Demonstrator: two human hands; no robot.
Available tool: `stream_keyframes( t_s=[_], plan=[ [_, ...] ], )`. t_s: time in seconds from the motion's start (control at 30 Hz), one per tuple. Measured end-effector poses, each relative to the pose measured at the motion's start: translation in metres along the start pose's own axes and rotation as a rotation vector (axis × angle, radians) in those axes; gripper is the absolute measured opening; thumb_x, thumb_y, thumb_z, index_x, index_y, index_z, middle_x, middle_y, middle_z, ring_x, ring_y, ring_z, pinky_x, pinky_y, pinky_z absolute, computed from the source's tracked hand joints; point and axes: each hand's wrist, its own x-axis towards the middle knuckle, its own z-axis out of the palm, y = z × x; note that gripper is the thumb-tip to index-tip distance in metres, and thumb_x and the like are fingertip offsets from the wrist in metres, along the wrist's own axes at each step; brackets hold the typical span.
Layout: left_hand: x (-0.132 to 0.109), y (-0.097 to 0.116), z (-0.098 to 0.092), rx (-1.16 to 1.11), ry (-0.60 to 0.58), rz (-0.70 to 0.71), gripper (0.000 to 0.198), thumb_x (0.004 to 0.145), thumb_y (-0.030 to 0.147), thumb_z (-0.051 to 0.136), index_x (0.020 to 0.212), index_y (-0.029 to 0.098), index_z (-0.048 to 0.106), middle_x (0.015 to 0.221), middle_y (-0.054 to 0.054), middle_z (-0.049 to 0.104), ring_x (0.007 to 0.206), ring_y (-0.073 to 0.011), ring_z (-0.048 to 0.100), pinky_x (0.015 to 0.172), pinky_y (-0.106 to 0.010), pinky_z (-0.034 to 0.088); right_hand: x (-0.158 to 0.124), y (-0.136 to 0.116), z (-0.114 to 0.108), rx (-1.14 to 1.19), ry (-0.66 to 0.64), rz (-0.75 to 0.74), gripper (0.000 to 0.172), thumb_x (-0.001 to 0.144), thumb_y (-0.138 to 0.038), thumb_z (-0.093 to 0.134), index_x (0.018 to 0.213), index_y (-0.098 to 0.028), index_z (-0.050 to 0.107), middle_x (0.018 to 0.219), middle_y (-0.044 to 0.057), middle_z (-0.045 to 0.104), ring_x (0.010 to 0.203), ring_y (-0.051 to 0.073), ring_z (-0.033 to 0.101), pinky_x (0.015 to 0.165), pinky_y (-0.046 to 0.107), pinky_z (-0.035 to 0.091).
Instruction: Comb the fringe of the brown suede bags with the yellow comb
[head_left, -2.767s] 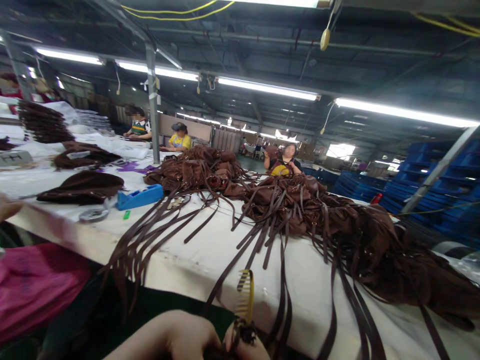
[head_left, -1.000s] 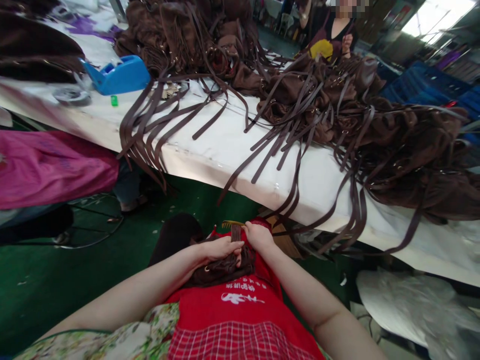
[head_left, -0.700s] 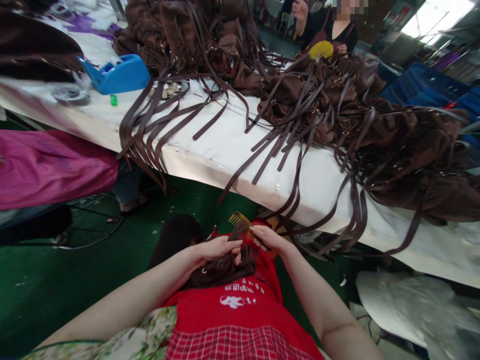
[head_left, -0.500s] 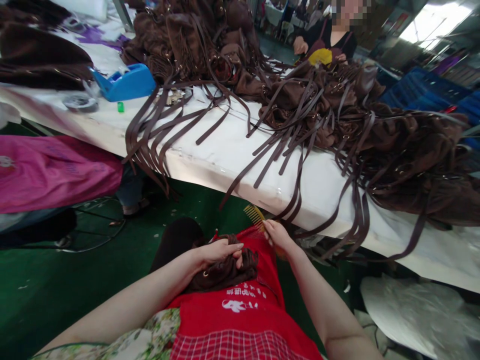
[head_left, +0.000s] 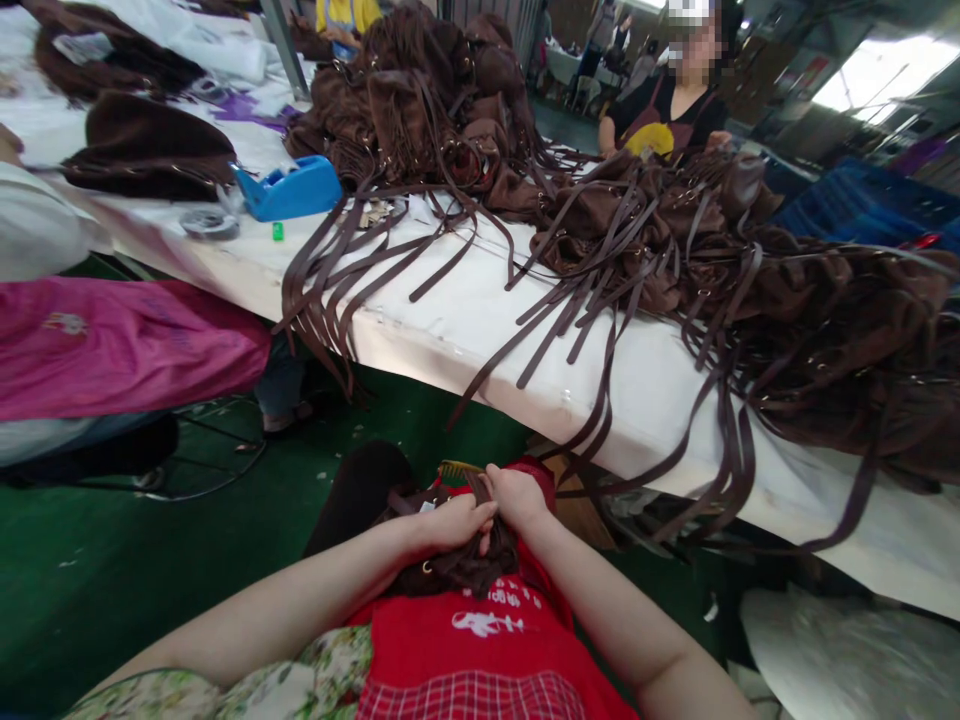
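Head view: brown bag (head_left: pixel 459 574) at lower centre of frame, its fringe (head_left: pixel 480 489) pinched in the left hand (head_left: pixel 456 522), strands running up-frame. Comb (head_left: pixel 460 469), gripped by the nearer right hand (head_left: pixel 519 498), lies crosswise at the fringe's upper end, pointing left; contact unclear.

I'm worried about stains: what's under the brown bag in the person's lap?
Red apron shows along the near edge of the brown bag, with the left hand on top. What lies directly beneath is covered.
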Motion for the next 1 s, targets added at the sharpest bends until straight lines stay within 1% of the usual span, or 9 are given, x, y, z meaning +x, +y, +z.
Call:
stream_keyframes(
  t_s=[0.17,0.37,0.47,0.57,0.63,0.7,0.87,0.93,1.0],
  plan=[
    [0.006,-0.007,-0.002,0.030,0.032,-0.015,0.061,0.087,0.057,0.025,0.048,0.019,0.053,0.053,-0.004,0.056,0.054,-0.0157,0.050,0.065,-0.027,0.040,0.021,-0.007,0.008,0.065,-0.012,0.036,0.038,0.097,-0.041,0.027,0.097,-0.019,0.059,0.088,0.011,0.070,0.082,0.023,0.068,0.071,0.035,0.050],
    [0.004,-0.002,-0.003,0.071,0.029,-0.049,0.060,0.083,0.062,0.028,0.047,0.019,0.048,0.050,-0.003,0.051,0.048,-0.0138,0.042,0.056,-0.028,0.037,0.026,-0.009,0.010,0.215,-0.021,0.022,0.038,0.095,-0.039,0.033,0.092,-0.016,0.063,0.091,0.012,0.069,0.087,0.023,0.066,0.074,0.034,0.049],
    [-0.002,0.000,-0.005,-0.019,0.005,-0.031,0.060,0.079,0.069,0.031,0.052,0.018,0.048,0.052,-0.002,0.053,0.047,-0.0120,0.040,0.052,-0.026,0.034,0.024,0.009,0.002,0.335,-0.070,-0.049,0.039,0.093,-0.045,0.039,0.084,-0.018,0.065,0.079,0.004,0.068,0.071,0.016,0.064,0.064,0.025,0.048],
    [-0.008,-0.001,-0.010,-0.188,0.012,-0.029,0.061,0.072,0.076,0.038,0.054,0.018,0.044,0.054,-0.002,0.054,0.050,-0.0117,0.042,0.052,-0.025,0.034,0.022,0.037,-0.009,0.455,-0.084,-0.062,0.053,0.096,-0.050,0.022,0.087,-0.018,0.063,0.059,-0.003,0.059,0.044,0.010,0.051,0.047,0.020,0.043],
    [-0.010,-0.002,-0.012,-0.237,0.036,-0.026,0.062,0.071,0.077,0.040,0.054,0.018,0.044,0.054,-0.002,0.054,0.050,-0.0118,0.043,0.052,-0.025,0.034,0.019,0.048,-0.016,0.512,-0.029,-0.015,0.061,0.098,-0.046,0.008,0.089,-0.015,0.060,0.055,-0.003,0.055,0.040,0.009,0.046,0.045,0.020,0.040],
    [-0.011,-0.002,-0.012,-0.224,0.034,-0.004,0.062,0.072,0.076,0.039,0.053,0.017,0.046,0.054,-0.002,0.054,0.051,-0.0119,0.043,0.053,-0.025,0.035,0.013,0.047,-0.022,0.543,0.047,0.008,0.060,0.098,-0.042,0.007,0.086,-0.014,0.059,0.059,0.000,0.057,0.048,0.010,0.051,0.050,0.020,0.042],
    [-0.007,0.001,-0.007,0.016,0.061,-0.075,0.057,0.080,0.067,0.039,0.052,0.018,0.050,0.055,-0.003,0.056,0.049,-0.0136,0.044,0.056,-0.030,0.041,-0.008,0.011,-0.016,0.289,0.139,-0.245,0.043,0.093,-0.045,0.033,0.075,-0.021,0.063,0.074,0.002,0.069,0.068,0.016,0.063,0.062,0.023,0.044],
    [-0.003,0.002,-0.012,0.116,0.064,0.052,0.049,0.083,0.061,0.042,0.061,0.020,0.059,0.063,-0.003,0.059,0.058,-0.0178,0.053,0.061,-0.033,0.046,-0.007,0.002,-0.009,0.081,0.140,-0.217,0.035,0.090,-0.044,0.039,0.078,-0.024,0.067,0.076,0.004,0.071,0.069,0.020,0.066,0.059,0.026,0.045],
    [0.001,0.008,-0.025,0.180,0.002,0.249,0.034,0.086,0.051,0.048,0.086,0.021,0.064,0.085,-0.004,0.064,0.077,-0.0193,0.060,0.071,-0.035,0.050,-0.001,0.000,-0.006,-0.064,0.106,-0.166,0.028,0.086,-0.041,0.046,0.081,-0.026,0.069,0.076,0.006,0.072,0.068,0.024,0.068,0.054,0.029,0.046]
  ],
)
